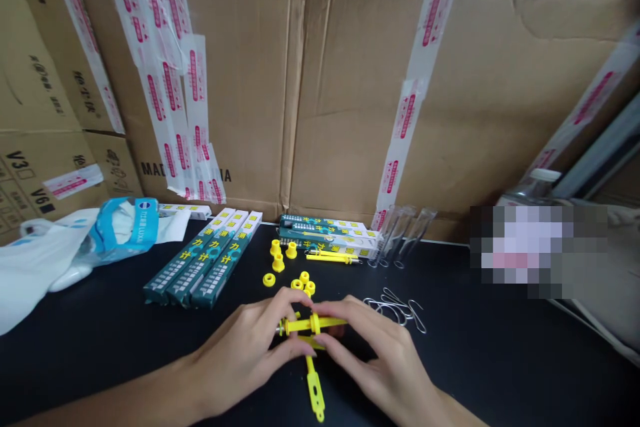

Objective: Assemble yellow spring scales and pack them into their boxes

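Observation:
Between my two hands lies a yellow plastic spring-scale rod (300, 325), roughly level, with a yellow collar (315, 322) around its middle. My left hand (240, 343) pinches the rod with thumb and forefinger, near an end with a bit of metal. My right hand (383, 350) closes its thumb and forefinger at the collar and the rod's other end. Below the fingers, a yellow flat piece with slots (315, 393) points toward me; its upper part is hidden. Yellow flanged caps (304, 282) lie just beyond my hands.
Dark green boxes (205, 260) lie to the left, with more boxes (330, 233) at the back. Other caps (278, 261), yellow rods (333, 257), transparent tubes (410, 237) and wire hooks (395, 307) surround the hands. A cardboard wall (350, 93) closes off the back.

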A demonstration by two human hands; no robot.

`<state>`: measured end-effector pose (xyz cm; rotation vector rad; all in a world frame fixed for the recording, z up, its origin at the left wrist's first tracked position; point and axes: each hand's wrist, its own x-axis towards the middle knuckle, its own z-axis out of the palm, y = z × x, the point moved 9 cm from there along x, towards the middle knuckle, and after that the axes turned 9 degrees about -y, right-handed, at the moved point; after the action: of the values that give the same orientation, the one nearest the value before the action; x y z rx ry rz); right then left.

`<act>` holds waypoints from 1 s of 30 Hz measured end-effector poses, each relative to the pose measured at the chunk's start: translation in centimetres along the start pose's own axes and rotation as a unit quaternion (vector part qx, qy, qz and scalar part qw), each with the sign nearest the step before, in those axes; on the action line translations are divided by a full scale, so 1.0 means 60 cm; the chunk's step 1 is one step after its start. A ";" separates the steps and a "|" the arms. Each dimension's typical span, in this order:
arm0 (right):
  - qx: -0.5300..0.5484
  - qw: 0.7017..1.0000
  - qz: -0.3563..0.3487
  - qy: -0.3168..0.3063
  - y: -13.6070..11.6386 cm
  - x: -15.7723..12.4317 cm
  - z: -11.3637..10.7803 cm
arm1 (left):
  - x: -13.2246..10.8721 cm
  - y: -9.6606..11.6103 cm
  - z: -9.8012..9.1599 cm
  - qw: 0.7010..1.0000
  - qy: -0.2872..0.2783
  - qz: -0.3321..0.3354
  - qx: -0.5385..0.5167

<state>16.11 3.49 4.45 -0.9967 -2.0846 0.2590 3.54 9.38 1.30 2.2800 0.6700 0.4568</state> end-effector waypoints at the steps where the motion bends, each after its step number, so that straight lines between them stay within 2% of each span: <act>1: -0.002 1.000 0.007 0.004 0.003 -0.001 -0.001 | 0.000 0.003 -0.005 1.000 0.018 0.009 0.017; 6: 0.020 0.999 0.036 -0.002 0.015 -0.005 0.001 | -0.002 0.028 -0.016 0.990 0.070 0.084 0.094; 9: 0.036 0.998 0.047 -0.030 0.019 -0.006 0.011 | -0.007 0.045 -0.019 0.977 0.089 0.143 0.131; 14: 0.044 0.994 0.062 -0.083 0.023 -0.004 0.027 | -0.017 0.063 -0.018 0.962 0.094 0.189 0.171; 18: 0.015 0.996 0.038 -0.079 0.013 -0.001 0.023 | -0.029 0.087 -0.003 0.946 0.077 0.232 0.212; 21: 0.012 0.996 0.033 -0.084 0.009 -0.002 0.022 | -0.028 0.082 0.002 0.953 0.072 0.216 0.198; 24: 0.014 0.994 0.064 -0.092 0.018 -0.005 0.026 | -0.018 0.053 -0.011 0.974 0.097 0.143 0.143; 27: 0.007 0.992 0.102 -0.071 0.033 -0.009 0.024 | -0.009 0.024 -0.019 0.989 0.095 0.066 0.094; 30: 0.008 0.991 0.130 -0.036 0.047 -0.012 0.016 | -0.008 0.011 -0.023 0.992 0.093 0.024 0.080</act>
<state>17.29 5.02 2.07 -1.2676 -2.0113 0.4481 2.72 9.42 2.68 2.4279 0.7691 0.6660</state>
